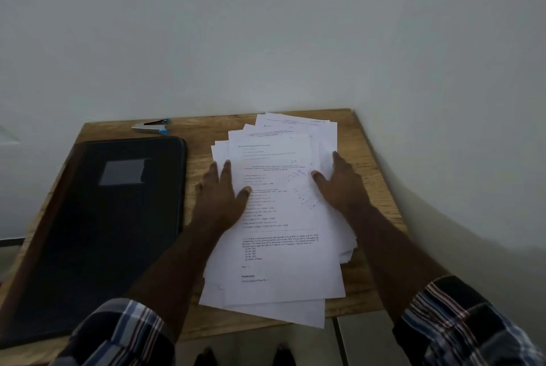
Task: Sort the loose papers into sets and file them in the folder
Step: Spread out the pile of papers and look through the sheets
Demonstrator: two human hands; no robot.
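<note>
Head camera looks steeply down, close over the wooden desk (365, 141).

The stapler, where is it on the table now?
In the head view the stapler lies at the far left edge of the table, near the wall, just beyond the closed black folder and left of the loose papers.

The table (348, 141) is showing a matt, grained wood top; the loose papers (283, 218) are lying as thin white printed sheets; the folder (97, 232) is looking dark and smooth, with a faint sheen; the stapler (151, 125) is gleaming as bare metal; the sleeves (124, 333) are showing checked woven cloth.
</note>
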